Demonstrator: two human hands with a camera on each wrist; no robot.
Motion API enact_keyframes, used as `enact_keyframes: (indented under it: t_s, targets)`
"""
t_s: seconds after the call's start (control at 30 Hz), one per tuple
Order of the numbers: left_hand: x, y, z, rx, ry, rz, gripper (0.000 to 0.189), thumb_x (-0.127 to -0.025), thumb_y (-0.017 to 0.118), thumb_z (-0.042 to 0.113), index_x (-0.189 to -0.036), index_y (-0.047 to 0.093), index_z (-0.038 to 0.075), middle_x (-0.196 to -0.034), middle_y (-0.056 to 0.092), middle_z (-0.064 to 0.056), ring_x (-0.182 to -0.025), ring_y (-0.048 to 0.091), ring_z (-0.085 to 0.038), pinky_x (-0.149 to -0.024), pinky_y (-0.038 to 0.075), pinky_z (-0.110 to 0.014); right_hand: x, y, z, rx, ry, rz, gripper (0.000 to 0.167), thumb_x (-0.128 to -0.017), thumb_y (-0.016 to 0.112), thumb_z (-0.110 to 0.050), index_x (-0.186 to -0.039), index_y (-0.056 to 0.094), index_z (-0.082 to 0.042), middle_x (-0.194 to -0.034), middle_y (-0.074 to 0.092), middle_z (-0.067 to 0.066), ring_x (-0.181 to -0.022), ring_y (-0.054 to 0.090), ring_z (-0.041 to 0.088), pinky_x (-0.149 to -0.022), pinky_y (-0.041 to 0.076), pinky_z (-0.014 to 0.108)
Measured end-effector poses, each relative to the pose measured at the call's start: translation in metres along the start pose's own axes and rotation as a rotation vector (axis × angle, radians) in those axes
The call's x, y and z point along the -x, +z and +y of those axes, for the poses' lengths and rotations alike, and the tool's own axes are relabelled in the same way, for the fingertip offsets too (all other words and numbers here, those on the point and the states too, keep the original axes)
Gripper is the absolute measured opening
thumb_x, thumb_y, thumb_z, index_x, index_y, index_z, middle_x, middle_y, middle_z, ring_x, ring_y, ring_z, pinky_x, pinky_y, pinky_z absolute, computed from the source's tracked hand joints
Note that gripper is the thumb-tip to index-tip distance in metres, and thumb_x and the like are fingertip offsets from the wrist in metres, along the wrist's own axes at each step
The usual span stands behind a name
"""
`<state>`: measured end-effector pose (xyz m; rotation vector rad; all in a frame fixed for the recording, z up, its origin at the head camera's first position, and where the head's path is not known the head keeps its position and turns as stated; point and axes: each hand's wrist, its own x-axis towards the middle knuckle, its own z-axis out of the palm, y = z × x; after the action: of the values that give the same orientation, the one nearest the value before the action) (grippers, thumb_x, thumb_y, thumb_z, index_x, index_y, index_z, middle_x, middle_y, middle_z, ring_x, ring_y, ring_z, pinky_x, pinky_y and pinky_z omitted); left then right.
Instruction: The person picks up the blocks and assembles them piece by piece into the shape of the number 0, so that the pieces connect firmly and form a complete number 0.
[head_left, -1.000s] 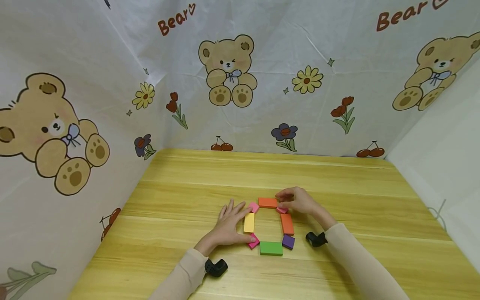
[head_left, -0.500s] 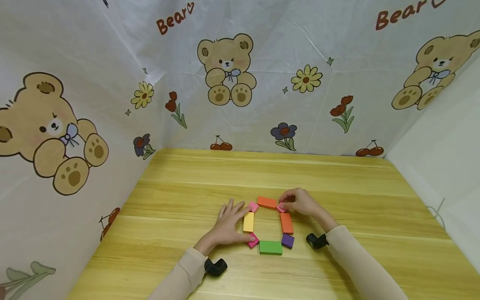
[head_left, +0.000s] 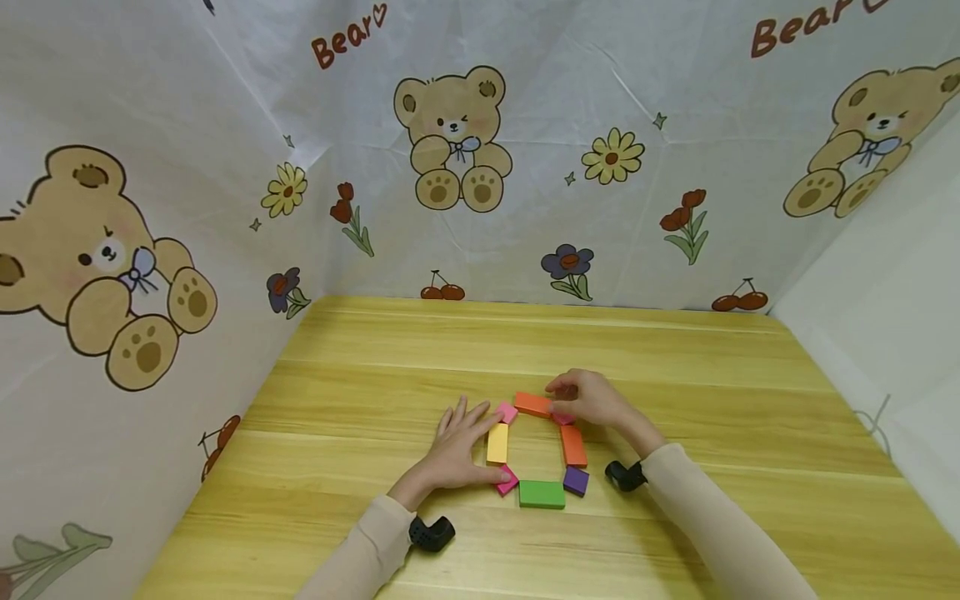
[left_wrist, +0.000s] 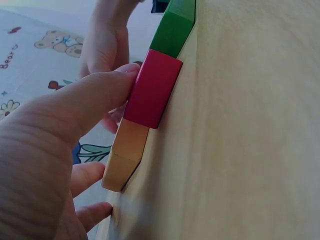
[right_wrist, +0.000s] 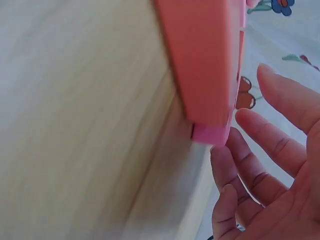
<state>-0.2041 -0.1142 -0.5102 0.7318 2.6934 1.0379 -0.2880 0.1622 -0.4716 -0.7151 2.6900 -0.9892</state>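
Several colored blocks form a ring on the table. My left hand (head_left: 453,458) spreads along its left side, thumb on the magenta block (head_left: 510,486) and a fingertip at the pink block (head_left: 509,414); the yellow block (head_left: 497,444) lies between them. In the left wrist view the thumb presses the magenta block (left_wrist: 154,89). Over the upper right corner is my right hand (head_left: 596,402), partly covering another pink block (head_left: 562,419) beside the upper orange block (head_left: 533,404). The right wrist view shows its fingers loosely bent, thumb apart, fingertips near that pink block (right_wrist: 210,134).
The right orange block (head_left: 573,447), purple block (head_left: 576,481) and green block (head_left: 542,494) make up the ring's right and near sides. A wooden table (head_left: 360,358) carries everything. Bear-printed cloth (head_left: 510,242) rises behind and to the left. Black devices (head_left: 432,534) sit at both wrists.
My right hand came in to the upper right pink block, which turned slightly, then shifted a little left and up with its fingers looser. My left hand stayed put.
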Motion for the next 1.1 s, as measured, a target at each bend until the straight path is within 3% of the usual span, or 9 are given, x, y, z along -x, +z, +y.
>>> enact_keyframes:
  t_s: [0.37, 0.77, 1.1]
  targets:
    - [-0.001, 0.000, 0.000, 0.000, 0.000, -0.006, 0.095, -0.077, 0.076, 0.054, -0.154, 0.033, 0.020, -0.162, 0.022, -0.012, -0.150, -0.007, -0.041, -0.118, -0.005, -0.061, -0.009, 0.007, -0.008, 0.114, -0.038, -0.027, 0.031, -0.083, 0.078, -0.019, -0.110, 0.073, -0.005, -0.098, 0.068, 0.005, -0.083, 0.056, 0.015, -0.075, 0.049, 0.031]
    - [-0.001, 0.002, -0.002, -0.009, 0.005, -0.007, 0.095, -0.077, 0.076, 0.054, -0.154, 0.033, 0.021, -0.162, 0.021, -0.011, -0.150, -0.007, -0.040, -0.118, -0.005, -0.060, 0.000, -0.001, 0.004, 0.018, -0.057, 0.016, 0.036, -0.084, 0.076, -0.017, -0.115, 0.070, -0.001, -0.104, 0.070, 0.011, -0.092, 0.062, 0.022, -0.082, 0.053, 0.037]
    - [0.001, -0.001, 0.000, 0.000, -0.001, -0.002, 0.094, -0.077, 0.076, 0.053, -0.154, 0.033, 0.020, -0.162, 0.021, -0.011, -0.150, -0.008, -0.040, -0.118, -0.006, -0.060, 0.015, -0.011, 0.019, -0.041, 0.026, -0.021, 0.025, -0.086, 0.072, -0.008, -0.109, 0.072, 0.000, -0.096, 0.071, 0.008, -0.081, 0.057, 0.013, -0.070, 0.048, 0.023]
